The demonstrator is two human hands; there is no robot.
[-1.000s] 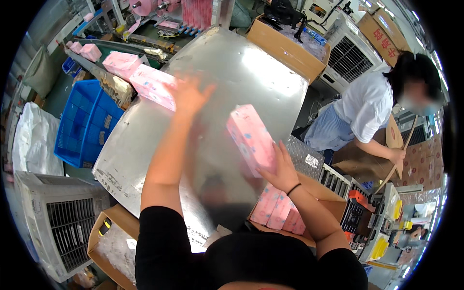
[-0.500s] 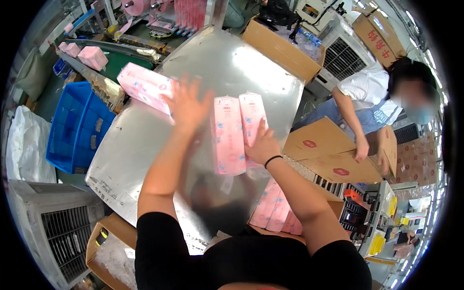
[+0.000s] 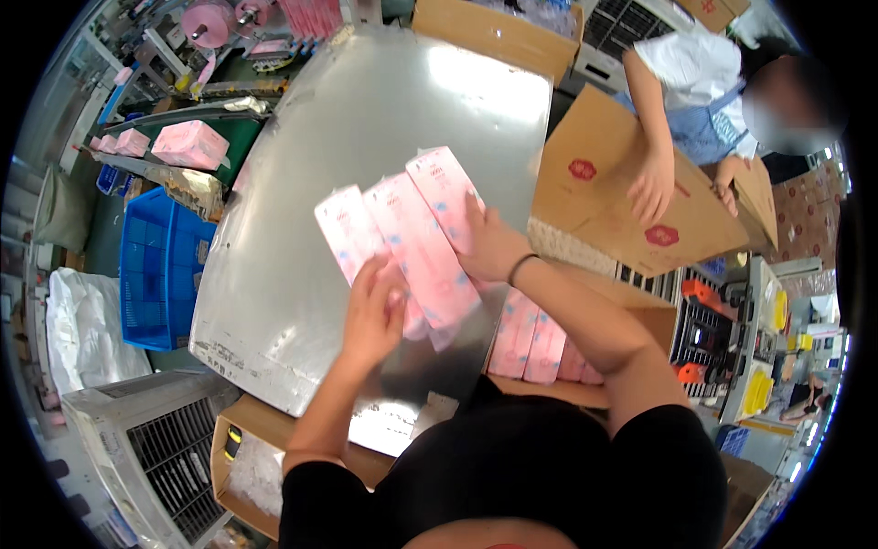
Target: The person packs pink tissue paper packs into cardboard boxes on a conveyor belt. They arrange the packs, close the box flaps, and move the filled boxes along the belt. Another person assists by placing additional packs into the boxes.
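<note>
Three long pink wrapped packs, which look like tissue packs, lie side by side at a slant on the metal table (image 3: pixel 302 137). My left hand (image 3: pixel 373 316) curls round the near end of the left pink pack (image 3: pixel 347 229), with its fingers on the wrapping. The middle pink pack (image 3: pixel 422 256) sits between the other two, its near end closer to me. Against the outer side of the right pink pack (image 3: pixel 441 188), my right hand (image 3: pixel 497 242) presses with its fingers on top. Part of the left pack's near end is hidden by my hand.
An open carton (image 3: pixel 654 316) with rows of pink packs stands at my right. Beyond it a person handles a carton with wide flaps (image 3: pixel 599 183). At left are a conveyor with a pink pack (image 3: pixel 190 145), a blue crate (image 3: pixel 151 274) and a grey air cooler (image 3: pixel 165 448).
My left hand has brought the left pack from the table's left edge to beside the other two. The packs now slant, and the view has shifted. The other person's carton flaps have moved.
</note>
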